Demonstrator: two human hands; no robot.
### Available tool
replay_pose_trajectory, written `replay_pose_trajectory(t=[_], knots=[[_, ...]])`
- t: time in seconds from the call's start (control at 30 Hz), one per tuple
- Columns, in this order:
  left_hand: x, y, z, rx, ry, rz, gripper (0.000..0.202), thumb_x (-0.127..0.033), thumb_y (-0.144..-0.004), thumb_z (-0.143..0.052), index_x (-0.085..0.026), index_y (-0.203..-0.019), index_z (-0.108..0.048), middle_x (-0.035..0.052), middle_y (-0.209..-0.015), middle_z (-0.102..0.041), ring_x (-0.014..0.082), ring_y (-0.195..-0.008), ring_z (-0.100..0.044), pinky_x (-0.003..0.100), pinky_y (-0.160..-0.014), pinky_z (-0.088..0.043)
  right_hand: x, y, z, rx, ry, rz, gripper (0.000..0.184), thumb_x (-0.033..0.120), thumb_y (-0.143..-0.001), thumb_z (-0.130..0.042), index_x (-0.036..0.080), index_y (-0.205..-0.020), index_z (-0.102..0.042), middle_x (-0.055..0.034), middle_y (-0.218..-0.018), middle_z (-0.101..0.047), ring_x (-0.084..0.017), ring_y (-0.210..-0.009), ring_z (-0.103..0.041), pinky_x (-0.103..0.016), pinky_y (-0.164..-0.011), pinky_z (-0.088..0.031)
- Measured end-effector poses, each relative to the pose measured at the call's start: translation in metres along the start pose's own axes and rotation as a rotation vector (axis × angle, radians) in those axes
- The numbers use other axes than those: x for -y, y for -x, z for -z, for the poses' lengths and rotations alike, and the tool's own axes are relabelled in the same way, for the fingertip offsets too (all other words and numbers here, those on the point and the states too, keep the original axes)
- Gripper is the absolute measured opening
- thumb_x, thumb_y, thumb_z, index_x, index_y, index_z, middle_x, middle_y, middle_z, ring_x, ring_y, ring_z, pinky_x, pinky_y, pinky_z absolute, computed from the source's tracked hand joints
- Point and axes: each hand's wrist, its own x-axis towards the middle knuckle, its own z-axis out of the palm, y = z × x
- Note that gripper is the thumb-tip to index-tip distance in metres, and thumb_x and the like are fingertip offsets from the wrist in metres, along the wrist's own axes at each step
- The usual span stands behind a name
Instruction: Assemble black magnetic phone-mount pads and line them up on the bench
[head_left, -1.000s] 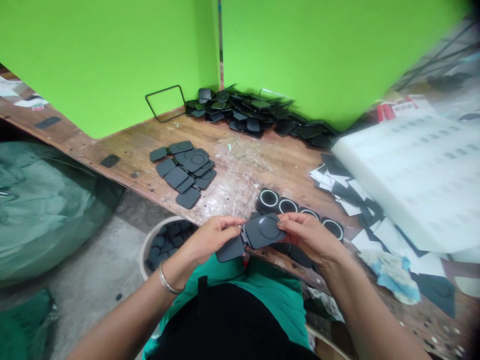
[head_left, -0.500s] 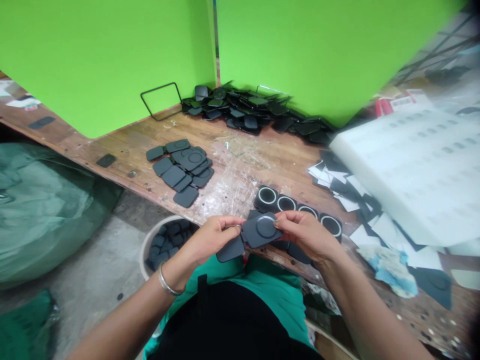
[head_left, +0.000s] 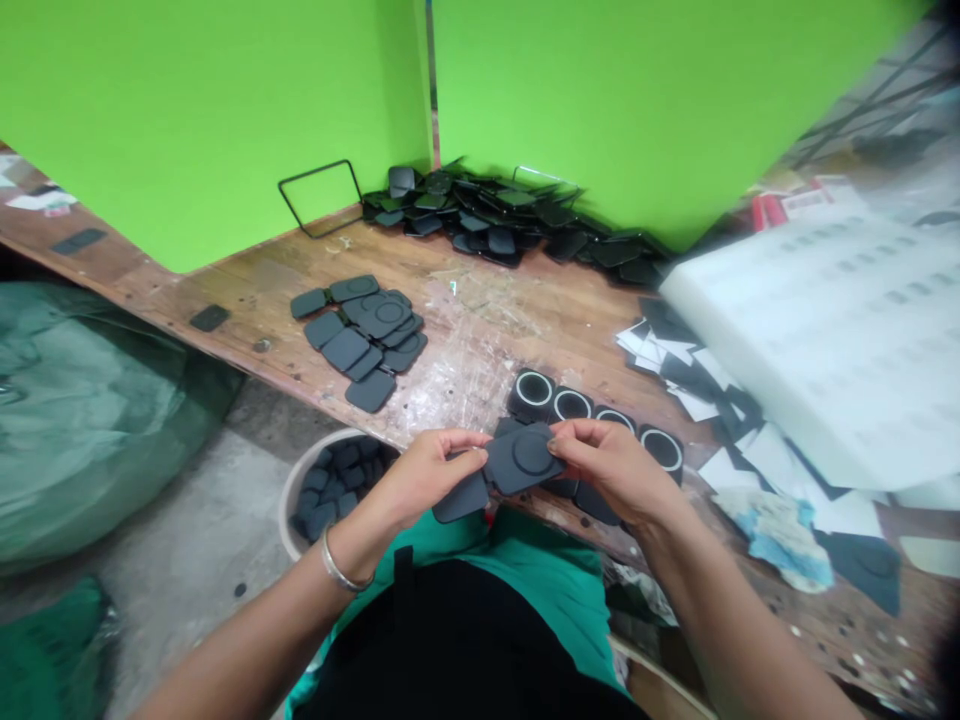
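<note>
Both hands hold one dark grey folding pad (head_left: 504,467) just above the near edge of the wooden bench (head_left: 487,330). The pad has a square part with a raised circle and a smaller flap hanging to its left. My left hand (head_left: 427,475) pinches it at the hinge side, fingers closed. My right hand (head_left: 611,470) grips the square part's right edge, fingers closed. Just behind the pad sits a row of black squares with white rings (head_left: 592,415).
A cluster of grey pads (head_left: 364,335) lies left of centre, and a big heap of black parts (head_left: 510,225) sits against the green wall. A bucket of grey pieces (head_left: 330,490) stands below the bench. White foam tray (head_left: 817,330) and black-white cards (head_left: 697,380) lie right.
The view has shifted slightly; both hands stay closed on the pad, with only small finger movements at its edges.
</note>
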Motion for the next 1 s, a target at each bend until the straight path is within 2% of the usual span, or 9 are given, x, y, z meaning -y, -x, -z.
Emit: replay_pose_trajectory(t=[0.17,0.4,0.73,1.0], knots=[[-0.001,0.000,-0.003,-0.029,0.011,0.012,0.043,-0.033,-0.073,-0.075,-0.014,-0.112,-0.070,0.0026,-0.071,-0.073,0.0172,-0.054,-0.068,0.027,-0.055,-0.056,-0.002,0.001,0.000,0.004,0.026,0.040,0.033,0.038,-0.055,-0.084,0.018,-0.052,-0.059,-0.0023,-0.074,-0.064,-0.012,-0.063,-0.053,-0.025,-0.058,-0.045],[-0.002,-0.001,-0.007,-0.064,-0.005,0.024,0.038,-0.027,-0.076,-0.070,-0.014,-0.112,-0.070,0.0026,-0.070,-0.072,0.0162,-0.052,-0.067,0.026,-0.054,-0.055,-0.002,0.004,-0.003,-0.042,0.070,0.071,0.030,0.037,-0.055,-0.081,0.018,-0.051,-0.059,-0.0035,-0.076,-0.066,-0.011,-0.061,-0.051,-0.025,-0.056,-0.042],[0.001,0.000,-0.009,-0.128,-0.055,-0.057,0.037,-0.031,-0.072,-0.070,-0.012,-0.104,-0.072,0.0029,-0.073,-0.073,0.0152,-0.056,-0.065,0.026,-0.058,-0.053,0.000,0.009,-0.008,-0.185,0.345,0.253,0.023,0.035,-0.064,-0.068,0.020,-0.051,-0.058,-0.0068,-0.082,-0.067,-0.023,-0.088,-0.061,-0.033,-0.079,-0.044],[0.002,0.001,-0.008,-0.177,-0.066,-0.109,0.039,-0.033,-0.067,-0.071,-0.013,-0.100,-0.074,0.0054,-0.085,-0.076,0.0156,-0.065,-0.066,0.023,-0.061,-0.052,-0.010,0.008,-0.012,-0.267,0.471,0.437,0.020,0.031,-0.071,-0.061,0.020,-0.055,-0.056,-0.0068,-0.086,-0.065,-0.021,-0.085,-0.062,-0.032,-0.076,-0.045]])
